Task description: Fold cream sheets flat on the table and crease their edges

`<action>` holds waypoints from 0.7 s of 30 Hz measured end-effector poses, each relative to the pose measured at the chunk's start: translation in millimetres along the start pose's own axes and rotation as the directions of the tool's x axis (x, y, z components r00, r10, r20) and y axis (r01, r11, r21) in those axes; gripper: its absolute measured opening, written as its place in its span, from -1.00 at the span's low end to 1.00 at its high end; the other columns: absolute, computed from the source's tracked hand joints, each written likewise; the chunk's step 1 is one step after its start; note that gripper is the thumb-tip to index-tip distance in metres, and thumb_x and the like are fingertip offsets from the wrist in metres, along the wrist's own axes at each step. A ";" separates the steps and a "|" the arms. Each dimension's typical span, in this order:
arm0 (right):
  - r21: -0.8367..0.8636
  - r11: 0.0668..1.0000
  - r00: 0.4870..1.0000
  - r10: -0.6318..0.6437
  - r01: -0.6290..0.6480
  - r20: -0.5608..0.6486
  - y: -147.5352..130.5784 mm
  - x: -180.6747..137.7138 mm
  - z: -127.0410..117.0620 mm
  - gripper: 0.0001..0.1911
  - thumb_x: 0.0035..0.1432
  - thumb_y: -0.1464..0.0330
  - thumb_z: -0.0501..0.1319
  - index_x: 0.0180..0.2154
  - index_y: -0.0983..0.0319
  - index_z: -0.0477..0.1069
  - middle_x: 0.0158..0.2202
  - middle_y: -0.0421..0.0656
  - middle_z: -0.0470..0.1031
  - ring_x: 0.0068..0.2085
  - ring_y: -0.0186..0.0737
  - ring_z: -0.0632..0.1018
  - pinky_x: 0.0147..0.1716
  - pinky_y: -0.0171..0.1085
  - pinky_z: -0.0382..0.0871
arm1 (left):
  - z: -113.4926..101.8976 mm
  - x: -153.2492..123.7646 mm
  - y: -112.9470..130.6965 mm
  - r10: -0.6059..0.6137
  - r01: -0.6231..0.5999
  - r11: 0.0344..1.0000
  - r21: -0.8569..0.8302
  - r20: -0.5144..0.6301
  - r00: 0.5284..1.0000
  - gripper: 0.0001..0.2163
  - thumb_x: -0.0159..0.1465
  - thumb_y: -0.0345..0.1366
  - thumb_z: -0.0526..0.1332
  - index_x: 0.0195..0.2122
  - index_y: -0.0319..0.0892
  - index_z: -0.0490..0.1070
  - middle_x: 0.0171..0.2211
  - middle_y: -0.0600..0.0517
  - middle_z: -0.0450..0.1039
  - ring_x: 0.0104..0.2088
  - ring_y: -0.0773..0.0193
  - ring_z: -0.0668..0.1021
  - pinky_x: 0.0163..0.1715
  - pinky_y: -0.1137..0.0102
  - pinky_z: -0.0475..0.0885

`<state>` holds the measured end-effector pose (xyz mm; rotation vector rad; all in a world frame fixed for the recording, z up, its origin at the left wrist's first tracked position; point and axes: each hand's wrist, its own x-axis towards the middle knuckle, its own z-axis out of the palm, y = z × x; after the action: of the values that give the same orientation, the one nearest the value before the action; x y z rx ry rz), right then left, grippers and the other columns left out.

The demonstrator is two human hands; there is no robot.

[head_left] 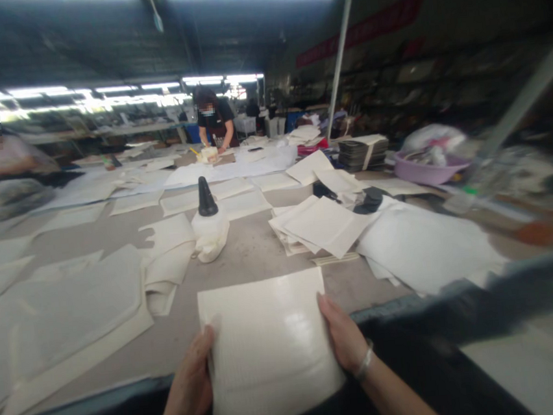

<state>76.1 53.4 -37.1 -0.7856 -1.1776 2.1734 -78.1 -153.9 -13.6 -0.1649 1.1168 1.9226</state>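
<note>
Both my hands hold a cream-white square sheet (265, 345) over the near edge of the grey worktable (256, 248). My left hand (193, 382) grips its left edge with the thumb on top. My right hand (343, 341), with a metal bracelet on the wrist, grips the right edge, fingers under the sheet. The sheet's upper part is glossy and reflects the ceiling light. A white squeeze bottle with a black cone cap (208, 224) stands on the table beyond the sheet.
A pile of similar square sheets (322, 226) lies to the right, larger pale cut pieces (71, 312) to the left. A purple basin (427, 170) and a dark stack (364, 152) sit far right. One person (214, 125) works at the far end, another (4, 172) at left.
</note>
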 end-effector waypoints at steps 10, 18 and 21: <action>0.050 0.998 0.979 0.024 -0.035 0.205 11.3 -6.7 -2.1 -0.58 0.17 0.07 0.15 -0.09 0.21 0.46 -0.11 -0.06 0.51 -0.07 -0.02 0.48 -0.01 -0.04 0.29 | -6.8 0.2 -21.4 -0.225 0.253 0.952 -0.173 0.166 0.960 -0.62 0.20 -0.12 0.14 -0.03 -0.22 0.43 -0.21 -0.11 0.55 -0.01 -0.05 0.46 0.07 0.08 0.29; 0.153 0.983 0.949 0.046 -0.098 0.311 2.9 -17.7 19.8 -0.65 0.09 0.06 0.23 -0.21 0.17 0.50 -0.21 -0.10 0.54 -0.19 -0.08 0.52 -0.11 -0.11 0.34 | -17.8 2.0 -35.6 -0.163 0.194 0.980 -0.042 0.391 0.906 -0.62 0.18 -0.01 0.13 -0.15 -0.14 0.50 -0.22 -0.06 0.56 0.06 -0.06 0.40 0.15 0.07 0.17; 0.163 0.983 0.940 0.019 -0.079 0.339 4.8 -18.3 31.4 -0.60 0.13 0.06 0.19 -0.19 0.24 0.49 -0.23 -0.07 0.53 -0.21 -0.09 0.52 -0.13 -0.12 0.34 | 7.4 -9.0 -32.7 -0.117 0.116 0.993 0.024 0.302 0.946 -0.57 0.16 0.06 0.11 -0.02 0.00 0.42 -0.09 0.02 0.50 0.13 -0.05 0.32 0.13 0.11 0.24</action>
<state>65.6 21.3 -22.9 -0.3800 -1.1126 2.4827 -46.3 -147.1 -25.6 0.0664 0.8862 1.7677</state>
